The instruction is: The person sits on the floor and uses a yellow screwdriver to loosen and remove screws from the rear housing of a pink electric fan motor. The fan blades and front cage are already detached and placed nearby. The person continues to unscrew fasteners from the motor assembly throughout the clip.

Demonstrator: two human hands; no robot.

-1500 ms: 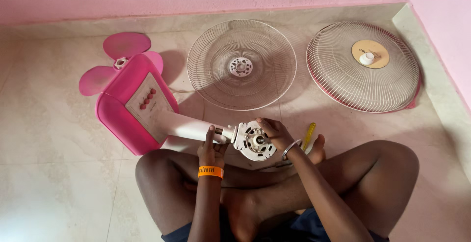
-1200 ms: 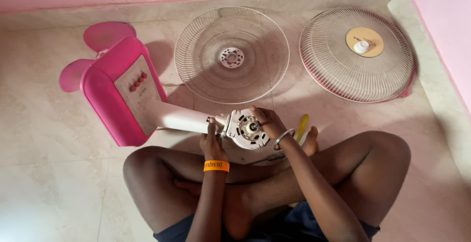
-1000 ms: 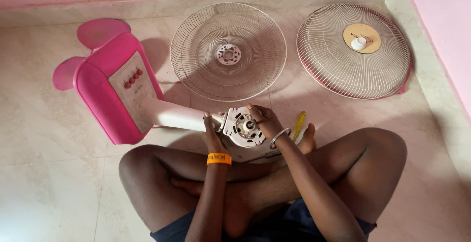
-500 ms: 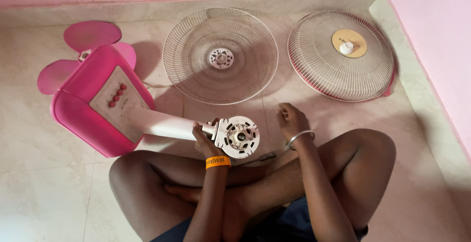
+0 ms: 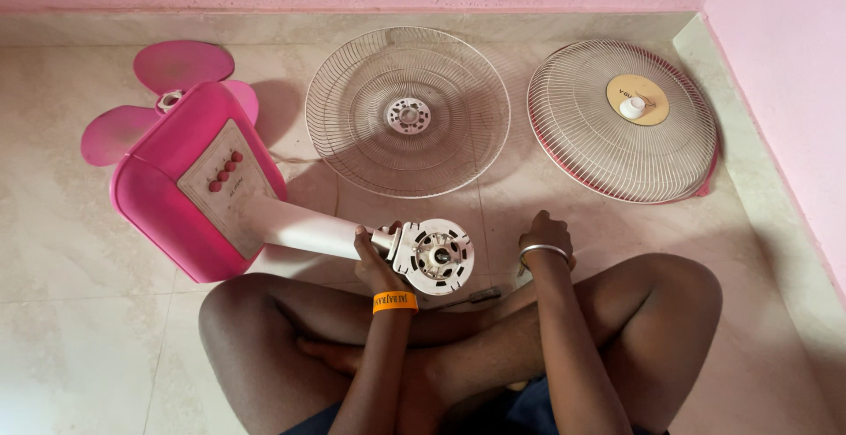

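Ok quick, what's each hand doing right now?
Left hand: closed around the fan neck beside the motor.
Right hand: curled on the floor; contents can't be told.

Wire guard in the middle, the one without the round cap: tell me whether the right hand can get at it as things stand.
Probably yes. The right hand rests low by the knee, apparently closed; bare floor lies between it and the middle wire guard.

The left hand [image 5: 374,263] grips the white fan motor [image 5: 434,256]; the right hand [image 5: 544,234] rests fisted on the floor [image 5: 88,329].
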